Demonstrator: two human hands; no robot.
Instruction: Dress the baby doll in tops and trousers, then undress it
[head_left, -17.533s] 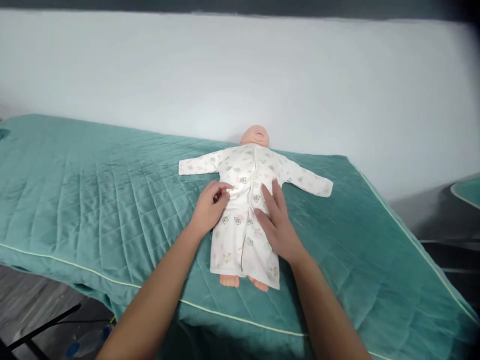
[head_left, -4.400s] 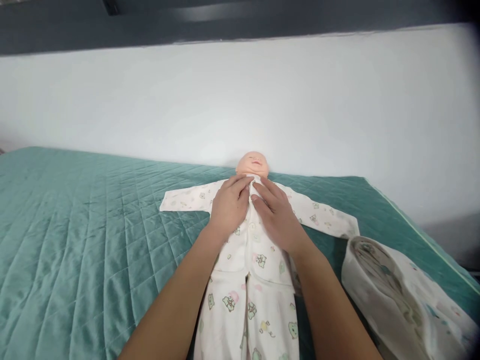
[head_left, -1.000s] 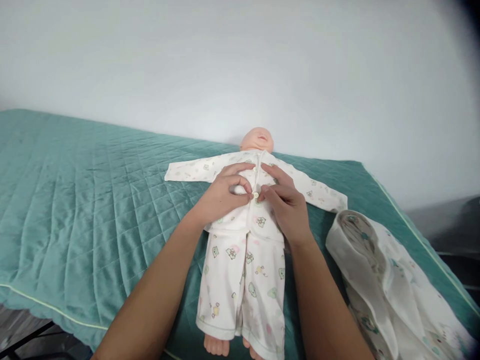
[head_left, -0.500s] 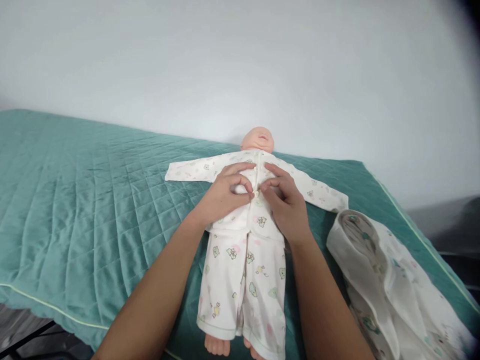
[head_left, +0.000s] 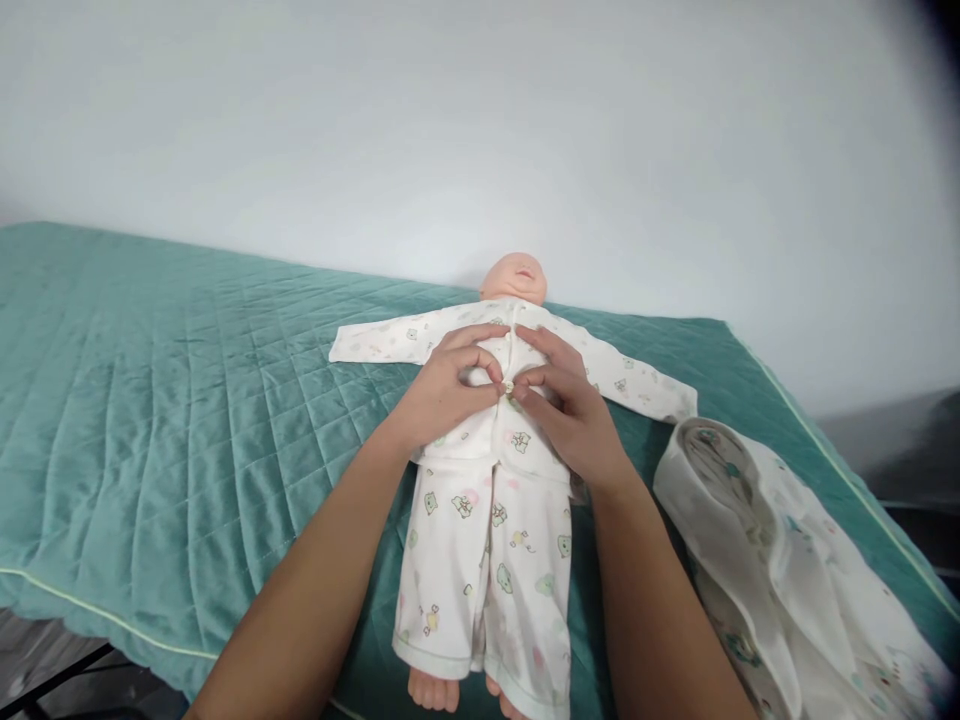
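A baby doll (head_left: 514, 278) lies on its back with its feet toward me and both arms spread. It wears a white patterned jacket (head_left: 521, 440) and matching pants (head_left: 442, 560). At the jacket's front opening, my left hand (head_left: 442, 395) pinches the cloth edge beside a small button (head_left: 508, 388). My right hand (head_left: 574, 405) has its thumb and index fingertip closed at the same button from the other side. The other fingers of both hands rest on the doll's chest. A second button (head_left: 508, 336) shows higher on the front.
A green quilted cover (head_left: 187, 430) spreads under the doll. To the right lies a bundled white printed cloth (head_left: 795, 570), close to my right forearm. A pale wall (head_left: 375, 130) stands behind. Dark floor (head_left: 45, 660) shows at lower left.
My right hand has shifted left, bringing its fingertips against the button at the jacket's middle. My left hand stays almost in place.
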